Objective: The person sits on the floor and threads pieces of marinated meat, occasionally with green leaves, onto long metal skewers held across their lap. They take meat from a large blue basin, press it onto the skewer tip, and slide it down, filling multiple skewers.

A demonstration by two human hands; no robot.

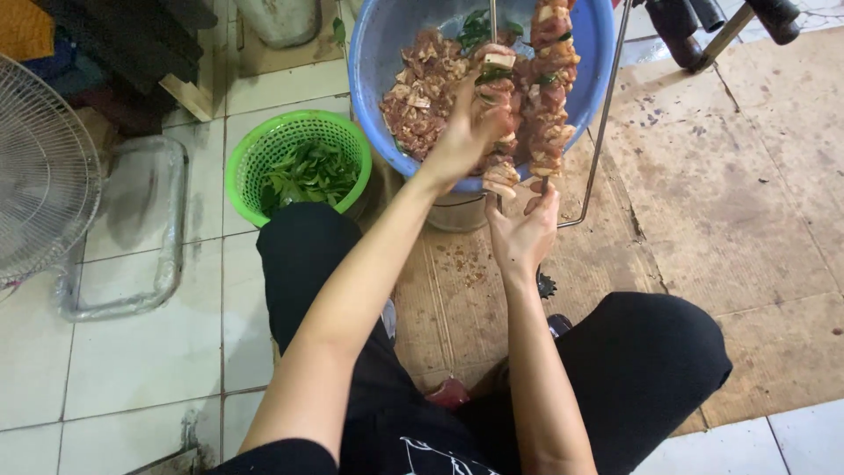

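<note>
A large blue basin [598, 53] holds chopped marinated meat [418, 88] with green leaves. In front of it two metal skewers stand upright, loaded with meat pieces [549, 79]. My right hand [523, 224] grips the skewers at their lower ends. My left hand [470, 132] is closed around the meat on the left skewer, about halfway up. A small green perforated basket [251, 154] with green leaves [308, 171] stands left of the basin.
Flattened brown cardboard [738, 193] covers the floor under and right of the basin. A white fan grille [40, 171] sits at the far left over white tiles. A thin metal rod frame [602, 132] leans beside the basin. My knees in black trousers [651, 352] flank my arms.
</note>
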